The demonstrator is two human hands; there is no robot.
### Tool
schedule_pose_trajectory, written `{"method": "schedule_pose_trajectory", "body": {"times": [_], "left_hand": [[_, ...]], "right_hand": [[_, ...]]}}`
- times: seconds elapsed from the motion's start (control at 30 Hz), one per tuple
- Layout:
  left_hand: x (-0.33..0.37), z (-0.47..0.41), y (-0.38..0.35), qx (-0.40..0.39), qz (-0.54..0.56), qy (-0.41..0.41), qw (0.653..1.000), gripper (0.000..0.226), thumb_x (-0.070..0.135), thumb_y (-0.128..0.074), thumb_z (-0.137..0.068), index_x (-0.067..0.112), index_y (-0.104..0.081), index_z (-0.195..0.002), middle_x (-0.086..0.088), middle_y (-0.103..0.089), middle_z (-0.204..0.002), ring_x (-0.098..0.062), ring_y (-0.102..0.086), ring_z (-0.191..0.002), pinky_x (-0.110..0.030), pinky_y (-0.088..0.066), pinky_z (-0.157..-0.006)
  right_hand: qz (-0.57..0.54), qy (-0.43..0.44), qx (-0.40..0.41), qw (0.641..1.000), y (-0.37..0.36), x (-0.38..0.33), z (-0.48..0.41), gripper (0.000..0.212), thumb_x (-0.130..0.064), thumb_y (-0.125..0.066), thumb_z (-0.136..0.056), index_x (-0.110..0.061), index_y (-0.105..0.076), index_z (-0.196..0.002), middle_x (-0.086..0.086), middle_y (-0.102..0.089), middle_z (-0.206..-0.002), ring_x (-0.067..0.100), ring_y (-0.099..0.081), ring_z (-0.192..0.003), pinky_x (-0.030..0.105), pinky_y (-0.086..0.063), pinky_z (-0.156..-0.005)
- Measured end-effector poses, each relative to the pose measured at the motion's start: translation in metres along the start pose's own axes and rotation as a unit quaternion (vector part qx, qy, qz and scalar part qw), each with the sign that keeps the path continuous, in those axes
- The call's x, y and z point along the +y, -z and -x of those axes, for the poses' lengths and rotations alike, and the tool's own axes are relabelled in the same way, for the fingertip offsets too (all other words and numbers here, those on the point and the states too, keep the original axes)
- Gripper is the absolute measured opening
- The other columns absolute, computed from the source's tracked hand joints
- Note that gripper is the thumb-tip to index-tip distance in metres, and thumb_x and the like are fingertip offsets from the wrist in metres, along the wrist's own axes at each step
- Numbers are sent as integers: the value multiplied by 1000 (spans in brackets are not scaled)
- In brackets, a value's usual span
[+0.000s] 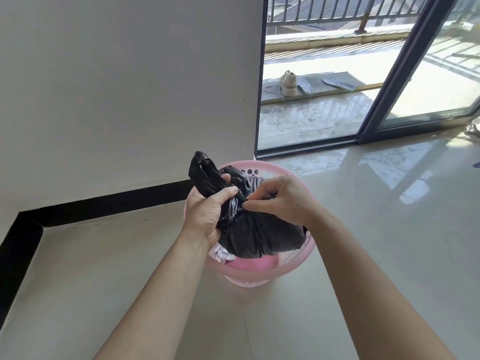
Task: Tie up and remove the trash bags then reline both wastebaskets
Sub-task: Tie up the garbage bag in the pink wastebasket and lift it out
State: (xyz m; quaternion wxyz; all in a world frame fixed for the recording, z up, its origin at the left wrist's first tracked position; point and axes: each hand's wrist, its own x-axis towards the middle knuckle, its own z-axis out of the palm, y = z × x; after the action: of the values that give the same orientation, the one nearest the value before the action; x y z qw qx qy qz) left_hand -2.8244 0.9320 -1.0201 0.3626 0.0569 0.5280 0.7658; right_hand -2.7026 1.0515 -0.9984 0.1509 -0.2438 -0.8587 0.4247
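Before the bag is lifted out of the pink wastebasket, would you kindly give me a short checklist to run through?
1. Left hand grips one gathered end of the black trash bag: ok.
2. Right hand pinches the plastic at the bag's neck: ok.
3. Bag tied shut: cannot tell, because the fingers cover the neck.
4. Bag's edge pulled off the rim of the pink wastebasket: ok, the rim is bare where it shows.
5. All trash inside the bag: not ok, a whitish crumpled piece shows between bag and rim.
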Motion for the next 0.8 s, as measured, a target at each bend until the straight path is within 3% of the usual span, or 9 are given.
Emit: {"method": "schedule_pose_trajectory", "body": {"times": [0.07, 0.13, 0.23, 0.3, 0.37, 0.5, 0.67, 0.8], "left_hand": [[-2, -3, 2, 11, -12, -9, 1000, 30, -15, -67, -78, -4, -65, -105, -19, -71, -88, -32, -70, -79, -37, -58, -68], [-4, -4, 3, 31, -17, -17, 999, 30, -18, -64, -77, -5, -64, -105, -17, -70, -83, -30, -70, -73, -36, -58, -64], [-6, -4, 6, 45, -5, -30, 999, 30, -20, -65, -75, -2, -66, -99, -16, -70, -83, -29, -69, -73, -36, -59, -66], [-5, -4, 8, 34, 4, -34, 999, 28, -21, -65, -75, 4, -67, -89, -14, -70, -80, -26, -69, -73, -34, -60, -68], [-6, -5, 10, 15, 7, -40, 999, 31, -21, -66, -75, 8, -66, -84, -15, -69, -84, -27, -68, -79, -37, -60, -77], [-6, -5, 13, -39, 13, -34, 999, 31, -15, -74, -70, 10, -66, -87, -26, -64, -107, -35, -66, -98, -46, -54, -97], [-4, -4, 14, -57, 11, -18, 998, 31, -12, -73, -73, 12, -67, -91, -17, -70, -98, -30, -69, -92, -35, -59, -84], [-1, -1, 11, -84, 21, -21, 996, 20, -1, -67, -85, 5, -69, -104, -15, -74, -101, -26, -72, -94, -33, -59, -80]], "right_hand": [[-22, -9, -1, 1000, 1, 4, 0, 9, -35, -86, -74, -29, -80, -77, -6, -75, -77, 3, -63, -68, 26, -50, -69], [-21, -11, -1, 1000, 1, 4, 1, 7, -34, -85, -76, -31, -79, -80, -6, -76, -80, 10, -68, -75, 27, -51, -75], [-8, -15, -12, 1000, -1, 6, 2, 5, -35, -80, -82, -30, -79, -81, -11, -72, -70, 3, -61, -62, 26, -50, -64], [-20, -22, 27, 999, -3, 11, -1, 6, -36, -76, -84, -30, -76, -85, -13, -64, -66, 1, -56, -58, 21, -45, -61], [-14, -17, 63, 998, -3, 14, -5, 13, -34, -70, -87, -34, -71, -100, -11, -57, -77, 7, -58, -66, 21, -44, -68], [38, -8, -12, 999, -5, 6, -5, 42, -22, -58, -93, -43, -58, -129, -7, -54, -108, 3, -58, -96, 7, -37, -78], [-4, -4, 18, 1000, -12, 10, -4, 16, -21, -65, -92, -27, -70, -106, -3, -57, -108, 6, -61, -94, 18, -46, -87], [-30, -5, 16, 999, -13, 14, -8, 12, -21, -64, -92, -20, -69, -102, -3, -64, -105, 7, -62, -92, 26, -50, -89]]}}
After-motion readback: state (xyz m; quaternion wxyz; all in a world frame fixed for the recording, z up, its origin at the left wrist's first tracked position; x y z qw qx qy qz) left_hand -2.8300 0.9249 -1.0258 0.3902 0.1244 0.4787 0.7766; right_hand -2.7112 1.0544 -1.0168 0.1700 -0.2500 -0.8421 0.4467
